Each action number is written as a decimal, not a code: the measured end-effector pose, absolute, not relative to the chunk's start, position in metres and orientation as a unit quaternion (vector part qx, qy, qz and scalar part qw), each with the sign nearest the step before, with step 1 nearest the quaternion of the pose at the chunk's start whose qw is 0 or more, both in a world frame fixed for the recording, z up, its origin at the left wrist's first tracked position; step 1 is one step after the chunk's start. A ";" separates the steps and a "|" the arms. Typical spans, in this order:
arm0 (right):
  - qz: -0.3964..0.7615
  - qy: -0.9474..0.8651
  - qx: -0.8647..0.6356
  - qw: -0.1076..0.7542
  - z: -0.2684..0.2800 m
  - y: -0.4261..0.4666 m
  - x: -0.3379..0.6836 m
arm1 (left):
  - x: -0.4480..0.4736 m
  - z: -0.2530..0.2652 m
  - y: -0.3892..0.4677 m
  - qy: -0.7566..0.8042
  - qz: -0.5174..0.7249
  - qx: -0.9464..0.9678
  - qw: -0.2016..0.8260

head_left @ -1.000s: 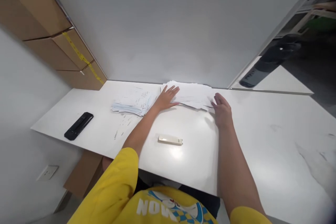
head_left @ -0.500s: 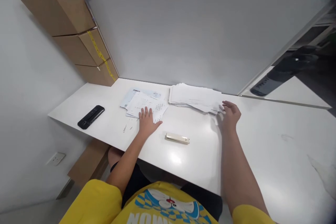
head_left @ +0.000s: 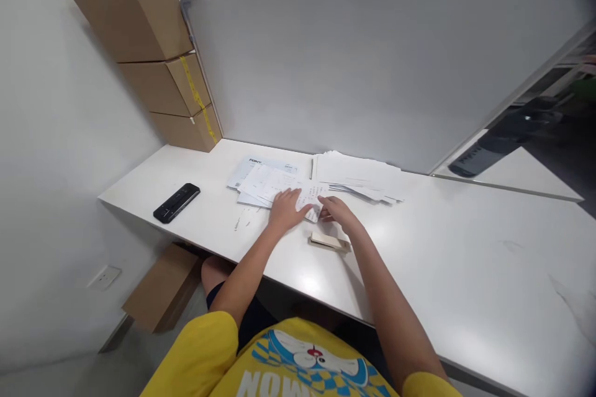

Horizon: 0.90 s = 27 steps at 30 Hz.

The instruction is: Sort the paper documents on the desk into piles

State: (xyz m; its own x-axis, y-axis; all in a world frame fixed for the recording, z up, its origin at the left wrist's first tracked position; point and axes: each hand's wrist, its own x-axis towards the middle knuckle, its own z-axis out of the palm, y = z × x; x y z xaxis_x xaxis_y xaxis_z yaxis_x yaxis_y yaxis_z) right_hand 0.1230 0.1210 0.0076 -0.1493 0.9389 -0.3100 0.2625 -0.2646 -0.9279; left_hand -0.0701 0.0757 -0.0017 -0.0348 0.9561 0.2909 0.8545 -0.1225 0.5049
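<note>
Printed sheets of paper [head_left: 263, 181] lie in a loose, fanned pile on the white table, partly over a pale blue PONY sheet [head_left: 239, 172]. My left hand [head_left: 286, 211] rests on the lower edge of the top sheets, fingers stretched out and thumb apart. At the right edge of the same sheets, the curled fingers of my right hand [head_left: 339, 212] close round the paper's corner; its fingertips are partly hidden. Just below my right hand lies a cream stapler [head_left: 329, 242]. A thicker stack of white paper [head_left: 356, 170] sits behind, against the partition.
A black phone-like device [head_left: 177, 203] lies at the table's left. Stacked cardboard boxes [head_left: 181, 87] stand in the back left corner. A white partition [head_left: 335, 74] closes off the back. Beyond it, at the right, lies a dark bottle [head_left: 484, 149].
My right hand has moved left from the thicker stack to the edge of the printed sheets. The top sheets now reach further right, with my left hand still on them. The view has shifted slightly.
</note>
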 end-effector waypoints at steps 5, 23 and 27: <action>0.532 -0.515 -0.604 0.295 0.006 0.123 0.110 | -0.156 0.028 0.080 0.792 0.368 0.475 0.111; 0.532 -0.537 -0.589 0.285 0.008 0.129 0.094 | -0.165 0.000 0.046 0.580 0.592 0.266 0.493; 0.565 -0.520 -0.552 0.326 0.008 0.123 0.092 | -0.159 0.005 0.039 0.552 0.597 0.246 0.527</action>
